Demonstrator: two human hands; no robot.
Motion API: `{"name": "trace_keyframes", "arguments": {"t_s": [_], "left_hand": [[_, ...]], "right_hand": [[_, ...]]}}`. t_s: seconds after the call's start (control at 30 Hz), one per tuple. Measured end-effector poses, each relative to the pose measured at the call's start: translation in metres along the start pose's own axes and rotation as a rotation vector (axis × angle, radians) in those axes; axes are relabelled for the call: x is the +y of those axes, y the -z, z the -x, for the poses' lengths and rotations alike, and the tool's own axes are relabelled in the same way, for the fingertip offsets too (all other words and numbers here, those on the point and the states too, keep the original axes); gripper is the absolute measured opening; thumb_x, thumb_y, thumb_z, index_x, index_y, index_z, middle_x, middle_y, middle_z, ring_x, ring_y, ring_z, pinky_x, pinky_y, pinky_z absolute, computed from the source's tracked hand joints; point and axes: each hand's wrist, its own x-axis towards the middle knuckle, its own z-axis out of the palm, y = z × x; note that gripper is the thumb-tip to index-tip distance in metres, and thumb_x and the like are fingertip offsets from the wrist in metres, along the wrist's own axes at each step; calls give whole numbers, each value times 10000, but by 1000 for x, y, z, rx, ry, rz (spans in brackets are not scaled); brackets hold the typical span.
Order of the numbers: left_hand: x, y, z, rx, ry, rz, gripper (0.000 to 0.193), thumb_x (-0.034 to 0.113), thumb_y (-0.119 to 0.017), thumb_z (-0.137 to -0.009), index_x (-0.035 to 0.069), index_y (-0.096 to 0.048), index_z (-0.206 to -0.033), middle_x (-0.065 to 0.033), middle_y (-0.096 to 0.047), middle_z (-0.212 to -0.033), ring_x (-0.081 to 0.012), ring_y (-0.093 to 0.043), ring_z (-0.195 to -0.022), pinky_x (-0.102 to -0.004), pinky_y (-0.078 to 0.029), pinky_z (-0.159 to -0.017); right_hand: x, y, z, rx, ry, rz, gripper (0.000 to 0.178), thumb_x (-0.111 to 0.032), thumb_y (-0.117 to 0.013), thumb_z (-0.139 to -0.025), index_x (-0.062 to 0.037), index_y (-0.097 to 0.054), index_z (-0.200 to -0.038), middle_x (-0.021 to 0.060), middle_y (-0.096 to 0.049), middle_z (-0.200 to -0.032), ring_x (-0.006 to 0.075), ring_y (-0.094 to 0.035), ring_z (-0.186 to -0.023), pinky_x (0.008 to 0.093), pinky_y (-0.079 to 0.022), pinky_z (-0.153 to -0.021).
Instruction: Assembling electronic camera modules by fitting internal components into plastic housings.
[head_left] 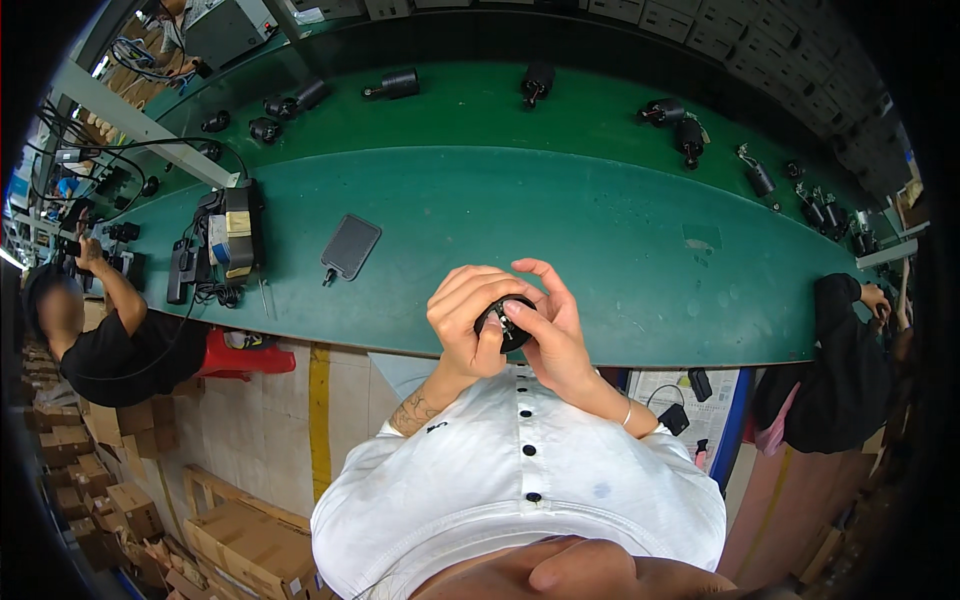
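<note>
Small round black plastic part sat between both hands above near edge of green worktop — left hand cupped it, right hand pinched its right side — axis unclear.

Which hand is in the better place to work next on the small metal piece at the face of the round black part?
Probably the right hand: its fingertips pinch at the face of the round black part, while the left hand grips its body.

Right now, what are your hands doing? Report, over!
Left hand and right hand both gripping a small round black part. Held above the green bench edge. Nothing between the hands, over.
</note>
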Motion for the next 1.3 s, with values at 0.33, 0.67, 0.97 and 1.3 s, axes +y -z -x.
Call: {"name": "trace_keyframes", "arguments": {"t_s": [0.33,0.67,0.97,1.3], "left_hand": [[3,-3,0,-1,17,79,360,264,-486,-742,-27,-686,-812,-150,-682,-786,-250,-621,-724,-328,-476,-742],[3,0,4,-51,72,125,428,287,-485,-772,-48,-696,-935,-165,-691,-834,-269,-630,-792,-354,-487,-795],[-15,-17,6,0,123,-105,530,318,-496,-863,-41,-585,-1242,-187,-610,-1215,-322,-564,-1084,-405,-431,-952],[-23,-13,22,-34,271,-213,450,225,-477,-876,-6,-605,-1240,-177,-574,-1297,-322,-532,-1179,-402,-396,-1014]], "right_hand": [[4,1,7,25,89,-3,439,114,-589,-832,-61,-363,-1165,195,-580,-1196,163,-571,-973,261,-475,-852],[4,1,11,53,108,113,372,39,-599,-872,-50,-396,-1171,182,-593,-1164,198,-578,-1014,302,-489,-877],[-7,64,-48,377,-266,-516,339,-223,-461,-987,17,-416,-1221,231,-517,-1185,333,-551,-1068,512,-484,-960],[-90,121,-129,519,173,-326,575,-340,-496,-957,46,-370,-1364,269,-417,-1348,394,-415,-1273,558,-372,-1044]]}}
